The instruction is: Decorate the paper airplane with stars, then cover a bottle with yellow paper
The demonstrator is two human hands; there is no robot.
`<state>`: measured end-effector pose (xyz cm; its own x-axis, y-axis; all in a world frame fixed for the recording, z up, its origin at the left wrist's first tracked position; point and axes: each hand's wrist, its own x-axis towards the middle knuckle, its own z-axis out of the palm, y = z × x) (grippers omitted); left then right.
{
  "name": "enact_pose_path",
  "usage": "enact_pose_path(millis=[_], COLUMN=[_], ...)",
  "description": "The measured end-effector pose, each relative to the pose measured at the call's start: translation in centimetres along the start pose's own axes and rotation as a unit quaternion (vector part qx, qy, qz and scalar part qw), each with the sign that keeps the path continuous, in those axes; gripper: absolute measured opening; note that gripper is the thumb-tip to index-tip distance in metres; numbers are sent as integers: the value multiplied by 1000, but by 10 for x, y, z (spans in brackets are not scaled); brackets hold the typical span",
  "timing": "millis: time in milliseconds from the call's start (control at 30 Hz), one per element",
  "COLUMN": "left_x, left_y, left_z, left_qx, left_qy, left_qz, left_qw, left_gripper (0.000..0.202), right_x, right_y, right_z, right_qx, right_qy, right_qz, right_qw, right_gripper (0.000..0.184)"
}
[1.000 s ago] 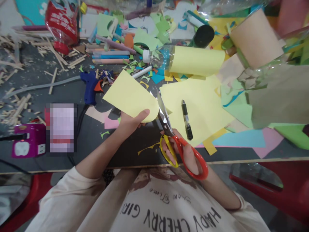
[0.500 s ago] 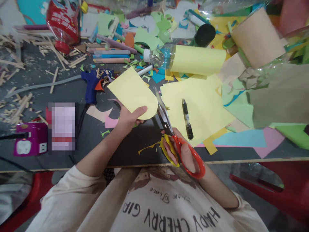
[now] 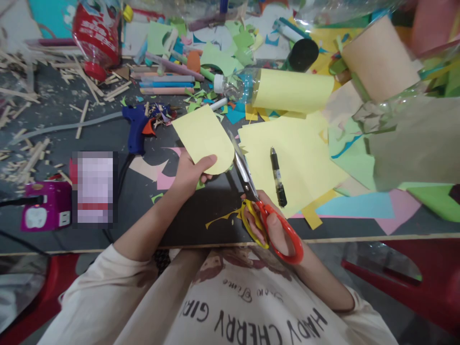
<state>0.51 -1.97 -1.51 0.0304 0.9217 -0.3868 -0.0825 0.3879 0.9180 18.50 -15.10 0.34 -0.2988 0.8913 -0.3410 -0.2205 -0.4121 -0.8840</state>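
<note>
My left hand (image 3: 190,175) pinches the near, rounded end of a pale yellow paper piece (image 3: 203,136), thumb on top. My right hand (image 3: 268,225) grips scissors (image 3: 258,201) with one red and one yellow handle loop; the blades point up and left along the paper's right edge. Both hands hover over a dark table (image 3: 201,220). A black pen (image 3: 277,175) lies on yellow sheets (image 3: 298,153) just right of the scissors.
A blue glue gun (image 3: 138,127) lies left of the paper. A clear bottle holding rolled yellow paper (image 3: 283,88) lies behind. Coloured scraps, markers, wooden sticks and a red-labelled bottle (image 3: 95,36) litter the back. A purple power strip (image 3: 45,211) sits at the left.
The yellow piece has turned clockwise in my left hand and shifted right, so its rounded end now meets the scissor blades. My right hand edged slightly left.
</note>
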Motion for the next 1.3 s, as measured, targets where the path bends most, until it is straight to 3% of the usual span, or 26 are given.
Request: enact_pose_path(millis=[300,467,567,667,733,800,867,933,1067,1133,1233,1267,1300], left_x=[3,6,6,7,6,6,5,5,5,6,8,9,9], left_y=[-2,-7,-10,-13,-14,-13,-12,-11,-12,-12,-11,-11,-11], left_z=[-2,-5,-5,-4,-4,-3,-3,-3,-4,-4,-4,-4,-4], left_qx=[-3,-12,-13,-5,-9,-13,-10,0,9,0,-14,-15,-14], left_qy=[-24,-33,-41,-32,-22,-21,-23,-23,-9,5,27,32,34], left_qz=[11,19,56,88,99,109,116,118,130,133,123,120,118], left_qw=[1000,999,997,996,995,994,993,993,991,991,992,992,992], left_gripper=[29,30,31,30,28,26,25,26,28,29,32,34,35], right_x=[2,1,-6,-14,-17,-17,-14,-11,-13,-14,-9,-6,-6], right_y=[3,3,-8,-27,-40,-52,-61,-65,-68,-72,-89,-97,-102], right_z=[0,-3,-19,-46,-67,-87,-103,-116,-134,-136,-125,-117,-107], right_qx=[-2,1,-46,-142,-246,-398,-505,-562,-626,-670,-743,-750,-742], right_qy=[3,36,69,148,215,305,347,355,323,307,304,296,263], right_qz=[11,14,8,10,7,-10,7,40,135,154,52,-12,-72], right_qw=[1000,999,997,979,945,865,790,746,697,658,595,591,612], right_gripper=[64,60,49,40,40,38,34,36,45,49,53,52,49])
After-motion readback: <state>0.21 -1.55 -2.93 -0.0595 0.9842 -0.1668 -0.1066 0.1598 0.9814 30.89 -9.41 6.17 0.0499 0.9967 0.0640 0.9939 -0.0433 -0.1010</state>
